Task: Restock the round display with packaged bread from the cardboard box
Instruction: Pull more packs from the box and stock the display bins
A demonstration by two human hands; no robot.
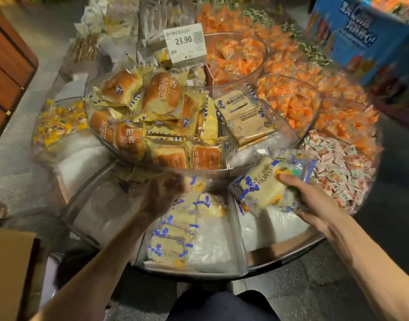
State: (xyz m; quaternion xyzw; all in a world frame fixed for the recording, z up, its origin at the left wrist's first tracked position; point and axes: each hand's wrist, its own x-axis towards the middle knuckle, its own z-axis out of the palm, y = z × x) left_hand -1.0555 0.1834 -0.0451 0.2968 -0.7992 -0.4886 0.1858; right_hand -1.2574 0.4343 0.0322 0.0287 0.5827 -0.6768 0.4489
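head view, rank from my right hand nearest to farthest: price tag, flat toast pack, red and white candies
1. red and white candies, beside the right hand
2. flat toast pack, upper tier, ahead
3. price tag, far back, left

Price tag point(184, 44) reads 23.90, top centre. Orange snack packets point(291, 98) piled right of it, small red-and-white candies point(337, 167) below those. Blue carton point(361, 35) top right, wooden cabinet point(9, 72) at left edge.

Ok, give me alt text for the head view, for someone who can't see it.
The right hand holds a packaged bread over the round display; the blurred left hand is above bread packs lying in a near compartment.
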